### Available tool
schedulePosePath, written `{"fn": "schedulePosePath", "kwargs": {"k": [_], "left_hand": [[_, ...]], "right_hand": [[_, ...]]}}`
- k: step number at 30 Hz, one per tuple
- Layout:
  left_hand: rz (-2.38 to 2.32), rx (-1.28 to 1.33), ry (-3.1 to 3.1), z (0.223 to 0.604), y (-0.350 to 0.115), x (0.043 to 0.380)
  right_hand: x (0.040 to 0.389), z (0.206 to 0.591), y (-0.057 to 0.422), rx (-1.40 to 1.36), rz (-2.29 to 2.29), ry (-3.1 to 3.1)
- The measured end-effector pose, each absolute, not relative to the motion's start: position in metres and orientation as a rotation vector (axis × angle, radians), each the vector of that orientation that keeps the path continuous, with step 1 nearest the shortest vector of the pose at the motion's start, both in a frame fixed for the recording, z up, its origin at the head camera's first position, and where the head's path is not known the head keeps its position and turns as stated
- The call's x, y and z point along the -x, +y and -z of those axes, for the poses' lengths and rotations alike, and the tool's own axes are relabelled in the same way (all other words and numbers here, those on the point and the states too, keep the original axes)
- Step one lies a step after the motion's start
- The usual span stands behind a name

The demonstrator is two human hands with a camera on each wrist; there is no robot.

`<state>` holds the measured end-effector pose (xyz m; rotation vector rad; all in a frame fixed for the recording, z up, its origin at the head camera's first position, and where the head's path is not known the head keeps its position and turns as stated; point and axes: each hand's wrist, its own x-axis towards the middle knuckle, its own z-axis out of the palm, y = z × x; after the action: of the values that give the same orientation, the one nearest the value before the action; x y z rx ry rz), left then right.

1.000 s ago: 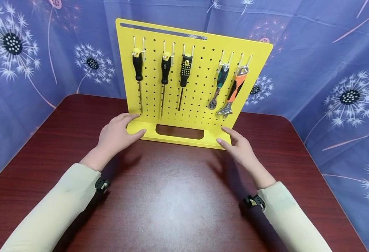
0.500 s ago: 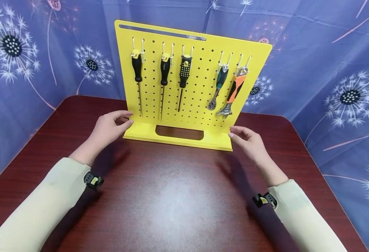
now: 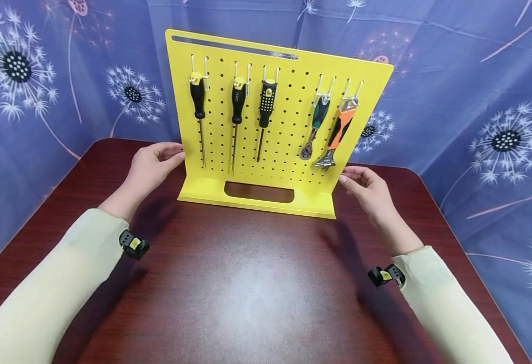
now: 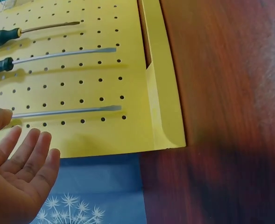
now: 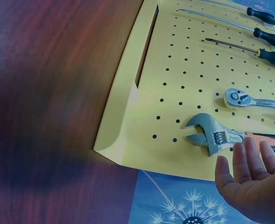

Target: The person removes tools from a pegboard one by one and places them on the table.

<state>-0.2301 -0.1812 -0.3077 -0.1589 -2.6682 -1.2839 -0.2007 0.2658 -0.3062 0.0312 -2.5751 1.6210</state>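
Note:
A yellow pegboard (image 3: 338, 64) stands upright on its own base. Three black-handled screwdrivers (image 3: 238, 103) hang from hooks on its left half. Towards the right hang a green-and-black ratchet wrench (image 3: 320, 112) and an adjustable wrench (image 3: 340, 129) with an orange-and-black handle. My left hand (image 3: 149, 167) is at the board's left edge, thumb and fingers apart, beside the leftmost screwdriver. At the lower right edge is my right hand (image 3: 370, 194), fingers loosely bent, near the adjustable wrench. In the right wrist view, my right fingertips (image 5: 238, 147) overlap that wrench's handle.
The board stands towards the back of a dark red wooden table (image 3: 247, 263). Behind and beside it hangs a blue curtain (image 3: 429, 60) with a dandelion print. An oblong cutout (image 3: 258, 190) runs through the board's base. A small black device sits on each wrist.
Both hands have moved outward from in front of the base to the board's side edges, and then upward along them. The board and its tools hold their places.

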Motion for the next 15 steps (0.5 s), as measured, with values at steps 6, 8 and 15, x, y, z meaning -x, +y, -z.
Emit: {"fn": "schedulePosePath", "kwargs": {"k": [6, 8, 15], "left_hand": [[1.293, 0.120, -2.660, 0.303, -0.186, 0.236], [1.315, 0.101, -2.654, 0.302, -0.187, 0.238], [1.410, 0.055, -2.609, 0.294, -0.188, 0.249]], "right_hand": [[0.209, 0.299, 0.267, 0.010, -1.680, -2.545], [0.213, 0.296, 0.268, 0.021, -1.715, -2.531], [0.224, 0.286, 0.269, 0.036, -1.770, -2.489]]}}
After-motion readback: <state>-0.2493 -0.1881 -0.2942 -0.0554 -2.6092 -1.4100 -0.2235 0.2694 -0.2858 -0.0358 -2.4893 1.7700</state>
